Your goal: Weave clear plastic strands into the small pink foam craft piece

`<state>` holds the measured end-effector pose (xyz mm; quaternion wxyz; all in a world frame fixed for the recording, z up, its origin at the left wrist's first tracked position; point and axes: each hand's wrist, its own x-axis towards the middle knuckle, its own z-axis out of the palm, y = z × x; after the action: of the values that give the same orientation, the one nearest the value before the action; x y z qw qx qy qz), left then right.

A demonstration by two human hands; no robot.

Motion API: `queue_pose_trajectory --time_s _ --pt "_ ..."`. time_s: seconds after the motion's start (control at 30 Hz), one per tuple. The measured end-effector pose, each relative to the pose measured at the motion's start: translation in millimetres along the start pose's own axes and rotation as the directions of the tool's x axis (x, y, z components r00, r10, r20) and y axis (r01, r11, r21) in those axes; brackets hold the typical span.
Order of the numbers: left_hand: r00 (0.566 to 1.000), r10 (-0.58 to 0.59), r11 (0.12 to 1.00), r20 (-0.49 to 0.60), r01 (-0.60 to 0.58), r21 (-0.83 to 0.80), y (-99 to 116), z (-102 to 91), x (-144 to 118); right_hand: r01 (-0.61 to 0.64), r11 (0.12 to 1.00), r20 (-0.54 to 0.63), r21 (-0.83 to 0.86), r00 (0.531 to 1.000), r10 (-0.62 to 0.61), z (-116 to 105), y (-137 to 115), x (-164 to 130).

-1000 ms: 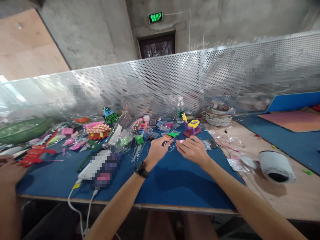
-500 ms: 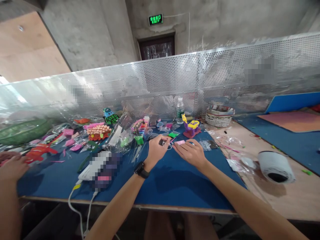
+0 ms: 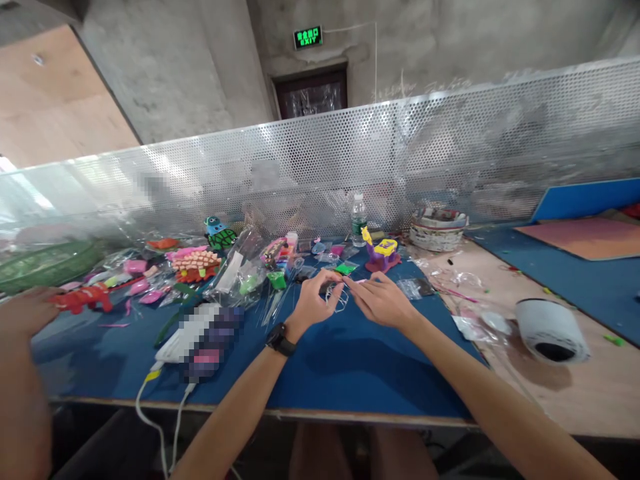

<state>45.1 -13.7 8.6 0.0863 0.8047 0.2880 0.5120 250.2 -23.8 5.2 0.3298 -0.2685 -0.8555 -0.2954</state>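
Note:
My left hand [image 3: 316,298] is closed in a pinch on a bent, looped white wire [image 3: 342,303], which hangs below its fingertips. The fingertips of my right hand [image 3: 384,301] meet those of the left and are pressed together; what they grip is too small to make out. Behind the right fingers a bit of pink [image 3: 358,283] shows, mostly covered. Just beyond the hands lie a green clay packet [image 3: 345,269] and a purple and yellow clay animal figure [image 3: 383,255].
Thin wires [image 3: 273,303], a blurred-out device with white cables [image 3: 205,340] and bagged clay [image 3: 250,283] lie to the left. At far left another person's hand [image 3: 31,312] holds a red clay animal [image 3: 86,298]. A water bottle [image 3: 359,219], woven basket [image 3: 437,230] and white cylinder [image 3: 550,328] stand rightward.
My hands have drawn closer together and the right fingers now cover most of the pink piece. At far left, the other person's hand has raised the red clay animal slightly and turned it.

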Motion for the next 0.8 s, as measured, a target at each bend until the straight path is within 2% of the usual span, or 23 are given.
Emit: queue_pose_trajectory --time_s 0.47,0.57,0.67,0.73,0.8 --pt "0.995 -0.053 0.994 0.083 0.045 0.101 -1.8 6.5 -1.4 -0.262 0.964 0.077 0.038 0.963 0.259 5.8 -7.7 -0.5" --pt "0.993 -0.057 0.987 0.101 0.041 0.154 -4.3 8.0 -2.3 -0.339 0.94 0.144 0.038 0.933 0.33 4.6 -10.1 1.2" --pt "0.985 -0.086 0.982 0.149 0.058 0.182 -5.8 8.2 -2.3 -0.423 0.906 0.245 -0.022 0.876 0.415 3.3 -10.7 1.2" --pt "0.978 -0.11 0.98 0.175 0.077 0.183 -6.1 8.4 -1.7 -0.431 0.9 0.289 -0.061 0.856 0.429 3.9 -10.1 0.1" --pt "0.976 -0.125 0.978 0.177 0.092 0.185 -5.8 9.3 -0.9 -0.405 0.91 0.31 -0.084 0.858 0.41 5.3 -10.0 -1.0"
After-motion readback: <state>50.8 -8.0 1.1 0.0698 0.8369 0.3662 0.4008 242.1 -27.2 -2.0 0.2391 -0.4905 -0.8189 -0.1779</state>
